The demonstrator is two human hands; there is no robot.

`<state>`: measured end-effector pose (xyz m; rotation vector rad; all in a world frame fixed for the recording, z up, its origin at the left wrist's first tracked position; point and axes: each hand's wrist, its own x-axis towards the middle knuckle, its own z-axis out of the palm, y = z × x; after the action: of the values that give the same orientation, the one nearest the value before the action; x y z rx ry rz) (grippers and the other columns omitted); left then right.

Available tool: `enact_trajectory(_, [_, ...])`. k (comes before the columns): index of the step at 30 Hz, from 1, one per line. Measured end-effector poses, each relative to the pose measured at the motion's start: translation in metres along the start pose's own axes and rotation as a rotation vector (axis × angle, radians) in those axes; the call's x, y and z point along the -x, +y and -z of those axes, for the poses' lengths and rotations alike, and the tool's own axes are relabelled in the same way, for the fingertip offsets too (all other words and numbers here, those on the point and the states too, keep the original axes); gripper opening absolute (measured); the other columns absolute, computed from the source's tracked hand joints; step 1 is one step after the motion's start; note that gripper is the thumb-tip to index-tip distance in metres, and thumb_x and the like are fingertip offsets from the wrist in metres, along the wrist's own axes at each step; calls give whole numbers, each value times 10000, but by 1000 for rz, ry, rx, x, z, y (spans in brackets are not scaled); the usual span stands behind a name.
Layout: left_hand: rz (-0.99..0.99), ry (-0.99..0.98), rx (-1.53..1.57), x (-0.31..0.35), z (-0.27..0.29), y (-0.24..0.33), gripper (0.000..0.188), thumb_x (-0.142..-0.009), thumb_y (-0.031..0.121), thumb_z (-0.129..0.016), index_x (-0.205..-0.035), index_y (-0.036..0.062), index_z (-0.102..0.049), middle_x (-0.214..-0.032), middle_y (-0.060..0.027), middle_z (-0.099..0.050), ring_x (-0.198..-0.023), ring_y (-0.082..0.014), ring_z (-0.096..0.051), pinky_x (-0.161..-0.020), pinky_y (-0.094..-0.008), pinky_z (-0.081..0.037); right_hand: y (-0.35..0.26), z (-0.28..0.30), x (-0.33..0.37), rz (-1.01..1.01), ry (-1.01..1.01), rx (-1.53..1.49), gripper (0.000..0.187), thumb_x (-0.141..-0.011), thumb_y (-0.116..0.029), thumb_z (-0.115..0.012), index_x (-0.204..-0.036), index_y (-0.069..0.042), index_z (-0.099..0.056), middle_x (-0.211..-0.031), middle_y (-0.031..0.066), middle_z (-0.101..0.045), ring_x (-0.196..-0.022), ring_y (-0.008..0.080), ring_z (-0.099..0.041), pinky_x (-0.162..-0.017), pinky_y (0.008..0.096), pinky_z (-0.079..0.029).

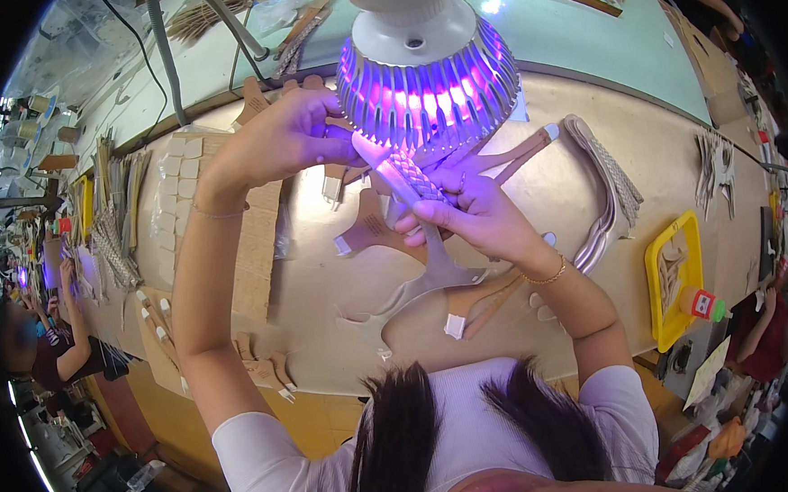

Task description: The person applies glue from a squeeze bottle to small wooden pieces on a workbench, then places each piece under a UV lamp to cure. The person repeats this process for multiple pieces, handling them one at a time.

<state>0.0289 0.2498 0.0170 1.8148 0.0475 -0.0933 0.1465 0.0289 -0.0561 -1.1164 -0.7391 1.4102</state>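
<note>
A lit lamp (pixel 429 86) with a silver finned shade and violet glow hangs over the bench, close above both hands. Beneath it, my right hand (pixel 478 214) is closed round a braided strap (pixel 408 177), thumb on top. The strap runs at a slant, its upper end by the shade, with a pale flat strip hanging below. My left hand (pixel 315 138) pinches at that upper end; the shade hides some of its fingertips. Brown forked leather-like pieces with white-wrapped ends, such as this flat piece (pixel 370 222), lie around the hands.
A corrugated cardboard sheet (pixel 255 254) and pale squares (pixel 183 182) lie left. Silvery braided straps (pixel 602 179) rest right, near a yellow tray (pixel 658 320) and a green-capped bottle (pixel 700 303). Metal poles (pixel 164 62) rise at the back left. Other people work at both sides.
</note>
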Motion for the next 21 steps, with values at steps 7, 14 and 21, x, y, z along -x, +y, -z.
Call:
enact_trajectory(7, [36, 11, -8, 2, 3, -2, 334, -825, -70, -570, -1157, -55, -537, -1070, -126, -640, -947, -162, -632, -851, -269, -524, -4, 0, 1, -26, -3, 12, 350, -930, -152, -543, -1215, 46, -494, -976, 157, -647, -849, 197, -660, -773, 305, -553])
enact_trajectory(14, [110, 4, 41, 4, 4, 6, 307, -831, -66, -569, -1137, -58, -547, -1053, -99, -644, -940, -154, -631, -860, -274, -518, -8, -1, 2, -33, -18, 18, 350, -927, -153, -547, -1210, 47, -495, -984, 152, -641, -870, 194, -655, -779, 306, -554])
enact_trajectory(21, [97, 25, 29, 5, 4, 12, 291, -844, -42, -575, -1135, -45, -553, -1055, -92, -641, -949, -153, -625, -861, -283, -513, -5, -1, 1, -37, -30, 32, 335, -929, -147, -542, -1200, 46, -498, -1013, 141, -626, -902, 194, -646, -786, 311, -556])
